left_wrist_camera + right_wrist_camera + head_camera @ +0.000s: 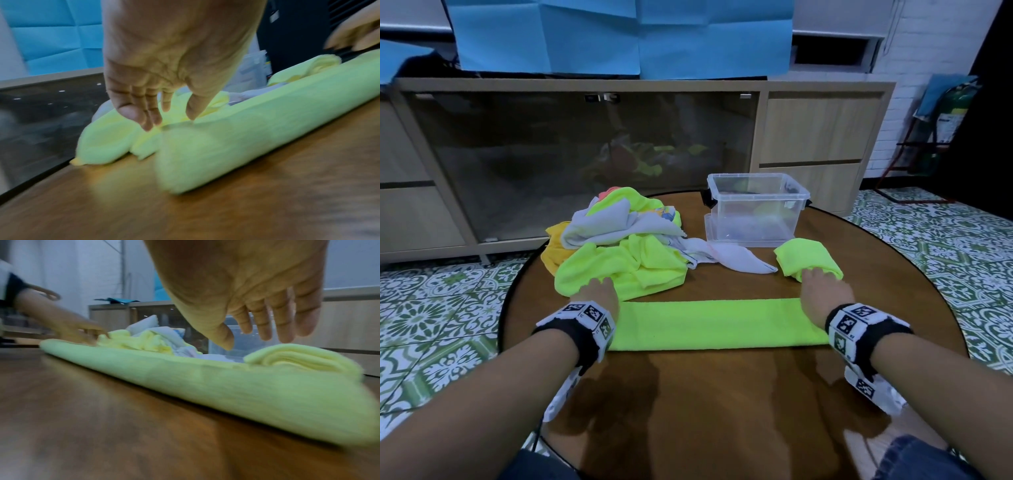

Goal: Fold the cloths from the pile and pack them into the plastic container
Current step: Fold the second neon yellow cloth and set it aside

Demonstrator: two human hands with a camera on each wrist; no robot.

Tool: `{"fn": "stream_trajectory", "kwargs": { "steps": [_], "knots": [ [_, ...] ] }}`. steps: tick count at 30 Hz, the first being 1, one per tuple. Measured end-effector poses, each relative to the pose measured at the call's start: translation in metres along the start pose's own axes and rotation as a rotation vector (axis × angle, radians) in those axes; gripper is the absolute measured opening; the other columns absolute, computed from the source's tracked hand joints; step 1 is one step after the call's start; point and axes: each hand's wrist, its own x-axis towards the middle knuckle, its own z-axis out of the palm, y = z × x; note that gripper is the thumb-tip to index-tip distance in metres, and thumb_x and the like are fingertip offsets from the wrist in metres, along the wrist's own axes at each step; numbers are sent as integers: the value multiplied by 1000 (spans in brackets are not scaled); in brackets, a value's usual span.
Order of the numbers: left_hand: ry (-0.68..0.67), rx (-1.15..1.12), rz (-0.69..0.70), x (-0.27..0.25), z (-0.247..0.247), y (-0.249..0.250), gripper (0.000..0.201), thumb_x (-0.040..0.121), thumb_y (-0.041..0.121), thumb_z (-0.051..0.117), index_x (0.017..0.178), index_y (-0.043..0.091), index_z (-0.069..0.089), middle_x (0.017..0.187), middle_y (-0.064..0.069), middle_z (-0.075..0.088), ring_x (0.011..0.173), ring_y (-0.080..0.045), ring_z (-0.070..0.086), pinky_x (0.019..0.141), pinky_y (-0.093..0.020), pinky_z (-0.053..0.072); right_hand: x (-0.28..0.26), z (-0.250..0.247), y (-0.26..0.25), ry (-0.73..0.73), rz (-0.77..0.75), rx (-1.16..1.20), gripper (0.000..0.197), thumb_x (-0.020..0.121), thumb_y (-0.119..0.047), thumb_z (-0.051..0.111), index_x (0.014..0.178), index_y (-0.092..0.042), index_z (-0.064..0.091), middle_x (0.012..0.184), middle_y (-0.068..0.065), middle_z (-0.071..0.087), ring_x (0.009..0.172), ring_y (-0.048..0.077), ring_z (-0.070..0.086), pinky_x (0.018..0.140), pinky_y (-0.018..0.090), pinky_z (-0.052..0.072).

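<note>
Your left hand [599,294] | fingers loose, empty, at folded strip's [717,323] left end | right hand [822,291] | fingers relaxed, empty, right end | pile [619,240] behind strip

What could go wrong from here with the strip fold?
1. The strip is long, with the left hand and right hand open at its ends; the next fold may come out uneven.
2. The pile touches the strip's far left edge, so lifting that end could snag a loose cloth.
3. The folded cloth lies at the right fingertips beside the container; a sweep could undo it.
</note>
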Motion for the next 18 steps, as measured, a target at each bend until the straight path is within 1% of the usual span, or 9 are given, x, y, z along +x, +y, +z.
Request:
{"fn": "stream_trajectory", "kwargs": {
  "steps": [2, 3, 5, 7, 10, 11, 13, 15, 18],
  "knots": [
    [58, 27, 120, -11, 0, 24, 44, 100, 21, 35, 142, 14, 27, 142, -9, 34, 128, -27, 40, 93, -36, 40, -7, 4, -18, 1, -147, 61, 47, 98, -15, 34, 143, -8, 23, 145, 13, 32, 130, 29, 38, 98, 41, 42],
    [66, 11, 230, -17, 6, 40, 48, 100, 23, 32, 146, 16, 21, 149, -9, 27, 135, -27, 31, 102, -39, 35, -11, 7, -27, -76, -203, 105, 52, 100, -21, 33, 147, -9, 15, 153, 11, 19, 138, 30, 26, 107, 42, 34],
    [39, -17, 443, -37, 17, 69, 61, 95, 43, 19, 150, 20, 9, 158, -4, 8, 145, -26, 11, 113, -45, 22, -18, 14, -41, -272, -271, 130, 60, 102, -31, 29, 151, -11, -1, 158, 7, -7, 146, 29, 1, 117, 43, 19],
    [-47, -47, 573, -55, 32, 92, 77, 87, 65, 0, 151, 23, 0, 159, -3, -6, 146, -25, -4, 117, -48, 8, -21, 20, -46, -368, -303, 102, 63, 102, -36, 25, 150, -12, -7, 157, 6, -16, 146, 29, -8, 118, 43, 13],
    [-159, -32, 605, -67, 43, 110, 127, 42, 82, -37, 150, 25, -6, 158, -2, -14, 146, -26, -9, 115, -50, 0, -21, 25, -41, -423, -313, 68, 64, 101, -45, 21, 151, -17, -9, 157, 5, -17, 145, 29, -9, 118, 44, 11],
    [-164, -30, 598, -66, 44, 111, 116, 52, 82, -33, 150, 26, -7, 157, -2, -15, 146, -25, -9, 116, -50, 0, -21, 27, -38, -436, -318, 63, 64, 100, -48, 19, 150, -19, -10, 157, 4, -17, 146, 28, -9, 118, 45, 11],
    [-181, -44, 590, -61, 44, 108, 71, 91, 63, -1, 150, 25, -8, 157, -1, -16, 146, -23, -11, 117, -49, -2, -20, 31, -34, -446, -331, 71, 65, 99, -51, 17, 150, -21, -11, 157, 3, -18, 146, 28, -9, 118, 44, 8],
    [-203, -47, 593, -55, 41, 99, 62, 99, 51, 12, 150, 24, -10, 157, -1, -18, 145, -22, -12, 116, -49, -3, -18, 34, -33, -436, -349, 78, 66, 99, -52, 16, 150, -21, -12, 157, 3, -19, 145, 28, -11, 118, 44, 6],
    [-237, -37, 556, -41, 39, 80, 65, 99, 51, 13, 149, 20, -13, 156, -1, -22, 145, -20, -15, 115, -49, -5, -15, 37, -30, -427, -373, 84, 66, 99, -53, 15, 150, -22, -13, 157, 3, -19, 145, 27, -12, 118, 43, 3]
  ]
}}
